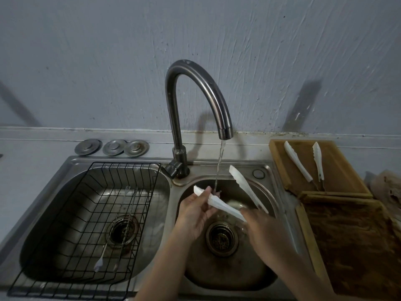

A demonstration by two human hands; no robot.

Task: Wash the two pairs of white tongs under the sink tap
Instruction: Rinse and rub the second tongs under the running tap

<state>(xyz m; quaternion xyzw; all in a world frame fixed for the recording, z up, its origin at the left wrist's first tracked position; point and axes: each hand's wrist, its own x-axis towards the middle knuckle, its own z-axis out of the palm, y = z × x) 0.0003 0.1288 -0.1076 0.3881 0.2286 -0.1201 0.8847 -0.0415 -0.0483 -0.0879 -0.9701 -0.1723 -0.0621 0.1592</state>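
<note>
Water runs from the curved tap (219,109) into the right sink basin (269,205). One pair of white tongs (243,183) is spread open over that basin, under the stream. My right hand (262,231) grips its hinge end. My left hand (193,213) has its fingers closed around the lower arm of the tongs near its tip, right beside the water. The other pair of white tongs (299,164) lies open on a wooden tray (347,170) to the right of the sink.
The left basin (65,235) holds a black wire rack (91,246) with two long thin utensils (115,231) in it. Three metal sink plugs (112,147) sit behind it. A second wooden tray (351,246) lies at front right, a plastic bag (386,190) beside it.
</note>
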